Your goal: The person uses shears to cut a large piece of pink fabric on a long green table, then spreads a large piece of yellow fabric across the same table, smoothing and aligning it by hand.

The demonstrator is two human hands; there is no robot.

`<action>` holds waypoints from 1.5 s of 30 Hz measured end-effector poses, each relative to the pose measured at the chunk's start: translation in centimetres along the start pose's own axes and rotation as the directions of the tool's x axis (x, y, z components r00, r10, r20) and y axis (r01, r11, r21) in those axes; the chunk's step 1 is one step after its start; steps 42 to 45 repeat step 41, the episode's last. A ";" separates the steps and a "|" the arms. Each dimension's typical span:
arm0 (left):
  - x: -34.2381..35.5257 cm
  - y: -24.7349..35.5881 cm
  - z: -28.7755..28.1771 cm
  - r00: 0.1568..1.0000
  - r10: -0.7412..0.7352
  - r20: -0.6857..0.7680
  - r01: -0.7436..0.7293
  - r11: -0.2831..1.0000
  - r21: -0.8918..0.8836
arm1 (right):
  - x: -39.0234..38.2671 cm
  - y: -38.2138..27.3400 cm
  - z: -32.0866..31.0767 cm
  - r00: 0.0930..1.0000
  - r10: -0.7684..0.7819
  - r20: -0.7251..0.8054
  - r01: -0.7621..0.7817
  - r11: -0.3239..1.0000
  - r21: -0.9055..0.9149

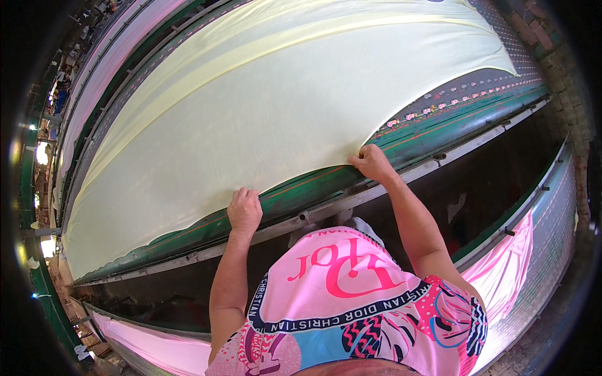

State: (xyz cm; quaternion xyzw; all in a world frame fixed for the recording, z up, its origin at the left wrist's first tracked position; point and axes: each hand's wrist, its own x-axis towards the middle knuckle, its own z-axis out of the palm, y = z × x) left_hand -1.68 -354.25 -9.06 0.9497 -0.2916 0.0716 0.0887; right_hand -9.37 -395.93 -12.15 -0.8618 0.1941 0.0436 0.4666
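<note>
A wide sheet of thin pale yellow fabric (251, 113) lies spread over a long table with a green edge (433, 122). My right hand (372, 164) pinches the fabric's near edge, right of the middle, and the cloth pulls into a point at the fingers. Farther left, my left hand (244, 210) has its fingers curled closed on the same edge. Between the hands the hem runs slightly slack along the green border. Toward the far left the edge looks wavy. Folds cross the fabric's far side.
A metal rail with short pegs (442, 156) runs along the table's near side. Small printed motifs (439, 108) mark the uncovered tabletop at right. Pink fabric (501, 269) lies on another table behind me, and more pink cloth (103, 81) covers a table at far left.
</note>
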 end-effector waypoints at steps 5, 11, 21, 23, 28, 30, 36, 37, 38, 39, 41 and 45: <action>0.6 -0.5 -1.1 0.994 0.030 0.102 -0.030 1.000 0.001 | -0.2 -2.9 0.1 0.997 0.044 -0.062 -0.063 0.933 -0.355; 4.1 -1.9 -3.4 0.833 0.122 0.540 -0.105 0.993 -0.062 | -0.6 -5.2 -0.1 0.989 0.141 -0.044 -0.145 0.883 -0.447; 13.6 15.1 5.1 0.909 0.375 -0.183 -0.415 0.767 -0.490 | 0.2 -4.0 -0.2 0.938 0.315 0.144 -0.332 0.937 0.107; 14.6 17.1 6.8 0.917 0.393 -0.073 -0.387 0.825 -0.413 | 0.7 -3.7 -0.4 0.920 0.324 0.222 -0.380 0.878 0.290; 14.8 18.8 6.9 0.948 0.315 0.046 -0.273 0.880 -0.389 | 3.7 0.5 -3.0 0.916 0.245 0.318 -0.392 0.372 0.842; 14.4 18.7 5.9 0.941 0.335 0.054 -0.293 0.883 -0.367 | 5.7 0.9 -6.6 0.949 0.257 0.184 -0.226 0.146 0.963; 14.2 21.2 5.9 0.967 0.249 0.057 -0.230 0.945 -0.231 | 11.8 9.4 -17.0 0.974 0.226 -0.016 0.036 -0.087 0.996; 14.2 21.7 6.0 0.977 0.202 0.062 -0.184 0.958 -0.221 | 12.4 11.4 -18.1 0.989 0.142 0.038 -0.028 -0.072 0.997; 13.9 22.2 6.0 0.984 0.150 0.099 -0.132 0.977 -0.168 | 12.0 11.8 -18.7 0.997 0.044 0.070 -0.068 -0.041 0.997; 13.9 22.9 6.0 0.986 0.099 0.135 -0.084 0.990 -0.115 | 11.4 12.4 -19.6 0.994 -0.053 0.100 -0.101 -0.011 0.995; 13.1 24.5 5.3 0.983 0.010 0.183 -0.004 0.999 -0.037 | 9.6 12.3 -21.3 0.948 -0.233 0.216 -0.199 0.098 0.975; 13.1 24.5 5.3 0.983 0.010 0.183 -0.004 0.999 -0.037 | 9.6 12.3 -21.3 0.948 -0.233 0.216 -0.199 0.098 0.975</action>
